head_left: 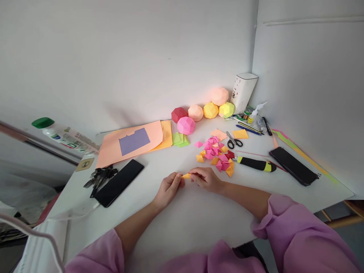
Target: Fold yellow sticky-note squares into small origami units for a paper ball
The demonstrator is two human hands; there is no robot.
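Observation:
Between my hands, just above the white table, is a small folded piece of orange paper [186, 176]. My left hand [170, 187] pinches its left end, thumb on top. The other end is pinched by the fingers of my right hand [207, 179]. Fingertips partly hide the paper. Just beyond my right hand lies a loose pile of folded paper pieces [217, 153] in pink, orange and red. Scissors [234, 142] with black handles rest behind the pile, beside an orange paper sheet [240, 134].
Faceted paper balls [186, 125] line the back wall. A black-and-yellow cutter [256, 164] and a black case [294, 166] lie right. Left are a black phone [119, 183], keys [102, 176], peach paper sheets [156, 134] and a green-capped bottle [66, 136]. A white container [244, 93] stands in the corner.

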